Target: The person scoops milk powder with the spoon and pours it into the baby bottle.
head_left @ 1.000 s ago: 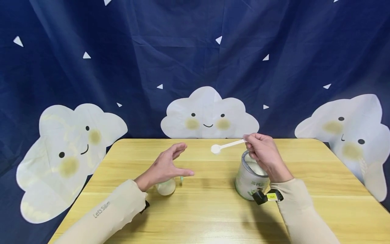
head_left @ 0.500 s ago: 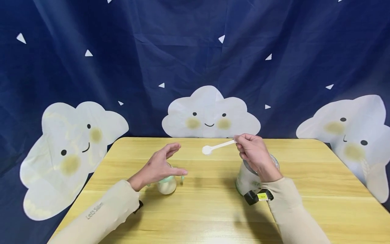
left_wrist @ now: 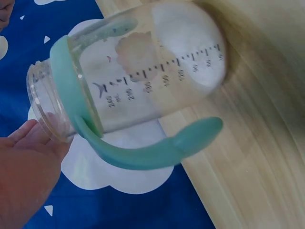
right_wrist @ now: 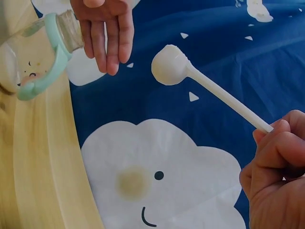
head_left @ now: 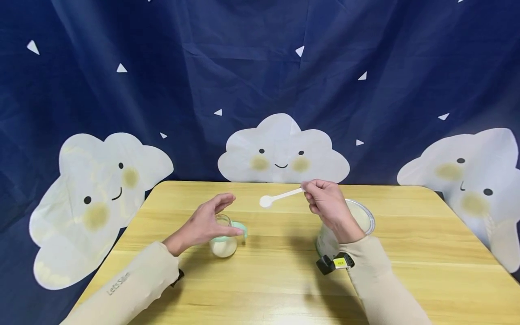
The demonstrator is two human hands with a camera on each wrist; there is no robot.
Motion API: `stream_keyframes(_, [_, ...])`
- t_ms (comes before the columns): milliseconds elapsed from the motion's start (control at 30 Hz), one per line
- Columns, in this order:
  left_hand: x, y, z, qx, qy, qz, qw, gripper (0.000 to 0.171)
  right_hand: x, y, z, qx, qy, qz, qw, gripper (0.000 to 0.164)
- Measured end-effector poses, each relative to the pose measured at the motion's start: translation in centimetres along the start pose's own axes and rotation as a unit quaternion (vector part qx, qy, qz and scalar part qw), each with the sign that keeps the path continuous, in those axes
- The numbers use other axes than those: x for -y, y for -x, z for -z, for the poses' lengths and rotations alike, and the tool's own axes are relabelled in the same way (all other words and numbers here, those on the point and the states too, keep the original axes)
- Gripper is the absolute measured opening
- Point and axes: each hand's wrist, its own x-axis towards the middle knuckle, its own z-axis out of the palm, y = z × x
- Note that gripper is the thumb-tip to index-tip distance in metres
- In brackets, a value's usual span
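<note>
A clear baby bottle with a mint-green collar and handles stands uncapped on the table, white powder at its bottom. The left hand is spread beside and partly over the bottle's mouth. In the right wrist view its fingers are straight and hold nothing; whether the hand touches the bottle's neck, I cannot tell. Between thumb and fingers the right hand pinches the end of a white measuring scoop, heaped with white powder. The scoop is in the air, its bowl pointing left toward the bottle.
Behind the right hand and wrist stands an open can with a silver rim, partly hidden. The wooden table ends at a dark blue curtain printed with white clouds and triangles.
The right hand has carried the scoop leftward, away from above the can and closer to the bottle. The left hand has shifted slightly left, so more of the bottle's mouth and handle shows.
</note>
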Motion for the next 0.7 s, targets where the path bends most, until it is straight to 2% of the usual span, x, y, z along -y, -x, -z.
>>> stream_keyframes(333, [1.1, 0.8, 0.8, 0.011, -0.003, 0.012, 0.9999, 0.089, -0.9, 0.0, -1.5, 0.005, 0.001, -0.011, 1.000, 0.033])
stream_keyframes(700, [2.5, 1.3, 1.0, -0.002, -0.029, 0.006, 0.9996, 0.088, -1.9, -0.1, -3.0, 0.025, -0.007, -0.024, 0.999, 0.027])
